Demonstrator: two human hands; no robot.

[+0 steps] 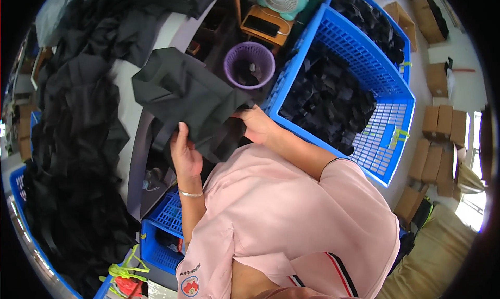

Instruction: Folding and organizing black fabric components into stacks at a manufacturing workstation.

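A black piece of cloth (pixel 179 88) is held up in front of me, creased and hanging in folds between my hands. My left hand (pixel 186 156), a silvery bangle at its wrist, grips the lower left part of the cloth. Its thumb shows, pointing up; the other fingers are partly hidden by the fabric. At the cloth's right edge, my right hand (pixel 256 123) is closed on it, with the fingertips partly covered. The far left corner of the cloth reaches over the edge of a pale table (pixel 130 93).
Black fabric (pixel 78 132) is heaped along the table at left. To the right, a blue plastic crate (pixel 336 31) holds many black pieces. A purple basket (pixel 268 65) stands ahead, near a fan (pixel 284 0). Another blue crate (pixel 156 252) sits lower left; cardboard boxes (pixel 437 166) line the right.
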